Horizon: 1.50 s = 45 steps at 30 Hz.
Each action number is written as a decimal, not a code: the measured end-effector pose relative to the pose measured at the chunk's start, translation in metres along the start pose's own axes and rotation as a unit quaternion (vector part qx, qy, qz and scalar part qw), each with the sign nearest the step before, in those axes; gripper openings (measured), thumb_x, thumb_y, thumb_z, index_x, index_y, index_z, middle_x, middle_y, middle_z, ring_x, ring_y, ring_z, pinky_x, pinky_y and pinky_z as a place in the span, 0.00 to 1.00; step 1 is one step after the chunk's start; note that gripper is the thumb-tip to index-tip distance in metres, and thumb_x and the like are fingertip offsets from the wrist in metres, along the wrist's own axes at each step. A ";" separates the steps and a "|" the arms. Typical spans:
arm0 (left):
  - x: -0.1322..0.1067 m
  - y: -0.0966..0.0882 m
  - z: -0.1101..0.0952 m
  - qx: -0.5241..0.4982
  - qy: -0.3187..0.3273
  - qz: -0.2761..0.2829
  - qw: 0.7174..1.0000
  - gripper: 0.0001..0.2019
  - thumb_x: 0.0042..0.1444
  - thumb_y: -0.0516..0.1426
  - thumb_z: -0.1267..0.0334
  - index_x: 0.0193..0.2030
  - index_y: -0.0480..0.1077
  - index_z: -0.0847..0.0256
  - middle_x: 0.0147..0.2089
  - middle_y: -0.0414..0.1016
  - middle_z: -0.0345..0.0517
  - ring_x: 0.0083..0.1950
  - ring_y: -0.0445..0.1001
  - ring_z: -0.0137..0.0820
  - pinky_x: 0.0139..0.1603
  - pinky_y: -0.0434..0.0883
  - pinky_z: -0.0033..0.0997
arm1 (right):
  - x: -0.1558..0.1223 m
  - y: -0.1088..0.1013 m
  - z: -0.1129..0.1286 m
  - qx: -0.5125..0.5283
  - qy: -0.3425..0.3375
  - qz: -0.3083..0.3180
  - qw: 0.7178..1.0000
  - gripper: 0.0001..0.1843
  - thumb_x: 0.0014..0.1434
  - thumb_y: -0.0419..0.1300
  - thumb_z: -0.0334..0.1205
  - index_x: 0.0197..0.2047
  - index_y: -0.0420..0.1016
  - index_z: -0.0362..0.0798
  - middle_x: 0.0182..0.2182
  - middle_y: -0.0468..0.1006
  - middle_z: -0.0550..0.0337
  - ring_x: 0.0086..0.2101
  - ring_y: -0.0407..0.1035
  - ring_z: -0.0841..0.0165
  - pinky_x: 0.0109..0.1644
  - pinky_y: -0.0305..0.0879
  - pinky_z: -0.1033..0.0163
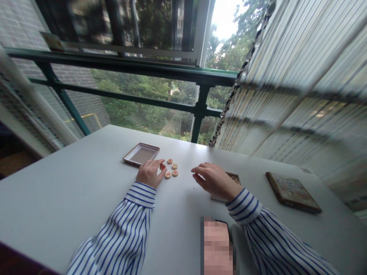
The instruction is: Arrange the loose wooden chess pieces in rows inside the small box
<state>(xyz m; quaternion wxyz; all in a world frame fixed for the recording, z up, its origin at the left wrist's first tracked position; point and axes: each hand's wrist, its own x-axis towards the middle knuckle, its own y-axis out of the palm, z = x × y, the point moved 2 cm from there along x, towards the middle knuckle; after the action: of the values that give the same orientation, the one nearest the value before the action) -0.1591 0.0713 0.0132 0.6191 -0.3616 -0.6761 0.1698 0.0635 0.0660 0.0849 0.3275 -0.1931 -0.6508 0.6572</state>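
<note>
My left hand (149, 172) has its thumb and forefinger on either side of a round Chinese chess piece (163, 167) with a red character. Close to its fingertips lie several more pale pieces, among them a red-marked piece (170, 161), a plain-faced piece (174, 166) and another red-marked piece (168, 175). My right hand (213, 178) hovers to the right of these, its thumb and fingers slightly apart with nothing visible between them. Behind that hand and wrist, partly hidden, is a box (237, 176) with pieces in it.
A shallow tray or lid (126, 159) lies beyond my left hand. At the right rests a flat brown case (294, 191) with a picture on top. A phone-like object (218, 244), its screen pixelated, is near the front of the white table (86, 183). Curtain and railing border the table.
</note>
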 end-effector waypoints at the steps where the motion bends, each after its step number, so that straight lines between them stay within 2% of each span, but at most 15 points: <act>1: 0.000 0.000 -0.003 -0.007 0.000 -0.010 1.000 0.12 0.48 0.56 0.62 0.40 0.71 0.59 0.33 0.76 0.44 0.36 0.72 0.37 0.37 0.64 0.35 | -0.001 -0.001 -0.001 0.002 0.002 -0.001 1.000 0.14 0.60 0.48 0.38 0.44 0.72 0.48 0.36 0.75 0.53 0.39 0.67 0.68 0.41 0.57 0.65; 7: 0.003 -0.001 -0.021 -0.063 0.014 -0.020 0.998 0.11 0.49 0.55 0.63 0.41 0.69 0.60 0.32 0.76 0.43 0.36 0.72 0.34 0.40 0.65 0.33 | -0.011 -0.008 -0.009 0.009 0.019 -0.014 1.000 0.14 0.60 0.49 0.38 0.44 0.72 0.47 0.35 0.75 0.53 0.38 0.67 0.68 0.40 0.58 0.65; 14: 0.007 0.000 -0.034 -0.111 0.019 0.048 0.992 0.14 0.48 0.56 0.62 0.44 0.67 0.61 0.35 0.76 0.45 0.38 0.72 0.34 0.42 0.66 0.35 | -0.023 -0.013 -0.016 0.026 0.030 -0.034 0.999 0.14 0.59 0.49 0.38 0.44 0.72 0.47 0.35 0.76 0.54 0.35 0.67 0.69 0.38 0.58 0.65; 23: 0.016 -0.005 -0.060 -0.124 0.030 0.039 0.991 0.14 0.48 0.57 0.61 0.43 0.68 0.62 0.35 0.75 0.46 0.37 0.72 0.34 0.42 0.67 0.36 | -0.035 -0.016 -0.027 0.047 0.037 -0.052 0.997 0.14 0.59 0.49 0.38 0.43 0.72 0.46 0.35 0.76 0.54 0.33 0.68 0.70 0.37 0.59 0.66; 45: 0.033 0.006 -0.114 -0.185 0.080 0.030 0.979 0.16 0.48 0.58 0.62 0.45 0.66 0.63 0.34 0.74 0.45 0.37 0.71 0.34 0.40 0.67 0.37 | -0.051 -0.021 -0.052 0.093 0.103 -0.120 0.983 0.12 0.57 0.51 0.38 0.42 0.73 0.47 0.34 0.76 0.55 0.34 0.68 0.69 0.39 0.62 0.64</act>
<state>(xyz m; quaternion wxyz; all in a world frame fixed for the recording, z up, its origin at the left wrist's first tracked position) -0.0467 0.0737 0.0526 0.5881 -0.5025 -0.6330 0.0302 0.1392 0.0677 0.0923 0.4859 -0.1494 -0.5680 0.6473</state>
